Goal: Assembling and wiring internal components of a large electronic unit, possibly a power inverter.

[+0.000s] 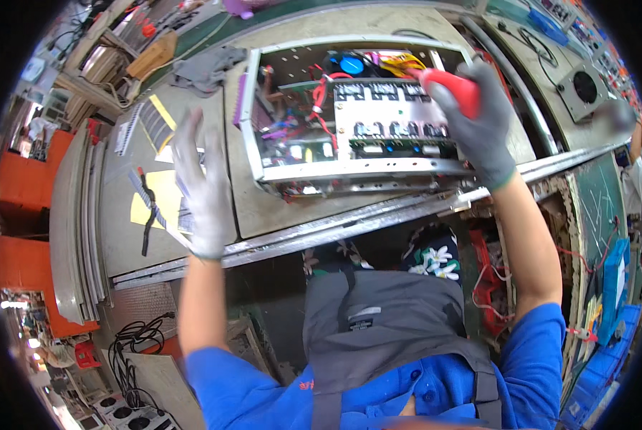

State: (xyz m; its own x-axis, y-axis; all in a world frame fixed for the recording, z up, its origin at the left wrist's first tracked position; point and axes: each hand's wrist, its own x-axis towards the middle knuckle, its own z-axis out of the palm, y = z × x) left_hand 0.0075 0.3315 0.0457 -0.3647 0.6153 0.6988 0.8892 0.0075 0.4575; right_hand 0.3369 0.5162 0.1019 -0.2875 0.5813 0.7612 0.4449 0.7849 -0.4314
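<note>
An open metal chassis lies on the bench in front of me, with a white board, rows of black parts, a blue round part and red and yellow wires inside. My right hand, in a dark grey glove, is closed around a red-handled tool above the chassis's right side. The tool's working end cannot be made out. Left of the chassis, my left hand in a pale glove hovers over yellow papers, blurred by motion. Its fingers are stretched out and it holds nothing.
A grey cloth lies behind my left hand. A black-handled tool rests on the papers. A metal rail runs along the bench's front edge. At the far right stands a fan unit; black cables hang at lower left.
</note>
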